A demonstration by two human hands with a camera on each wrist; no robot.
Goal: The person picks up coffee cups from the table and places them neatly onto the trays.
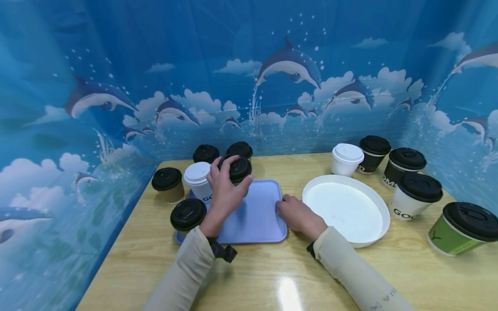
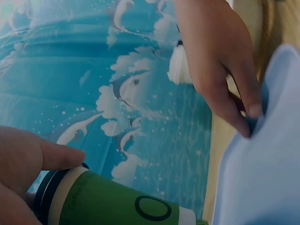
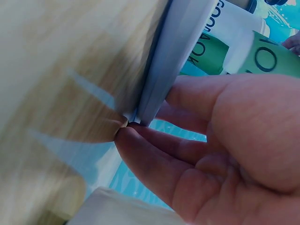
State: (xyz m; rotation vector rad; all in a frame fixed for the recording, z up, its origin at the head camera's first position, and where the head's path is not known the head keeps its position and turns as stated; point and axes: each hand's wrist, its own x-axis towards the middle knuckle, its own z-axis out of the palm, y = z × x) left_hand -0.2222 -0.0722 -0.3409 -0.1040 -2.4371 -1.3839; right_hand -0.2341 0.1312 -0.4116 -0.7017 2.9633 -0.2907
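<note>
A green paper coffee cup (image 2: 117,201) with a black lid (image 1: 238,169) is held by my left hand (image 1: 226,192), thumb and fingers spread around the lid. In the head view it overlaps the far part of the lavender-blue tray (image 1: 264,216). My right hand (image 1: 299,216) pinches the tray's right edge, and the right wrist view shows the thumb and fingers at the rim (image 3: 171,61). A white-lidded cup (image 1: 199,179) stands at the tray's left part. Nearer me is another black-lidded cup (image 1: 188,214), partly hidden by my left wrist.
Left of the tray stands a brown cup (image 1: 169,185); two black-lidded cups (image 1: 205,153) stand behind. A round white tray (image 1: 346,211) lies on the right. Around it are a white cup (image 1: 346,160), several black-lidded cups (image 1: 412,196) and a green cup (image 1: 459,229). A dolphin-print curtain (image 1: 218,52) encloses the table.
</note>
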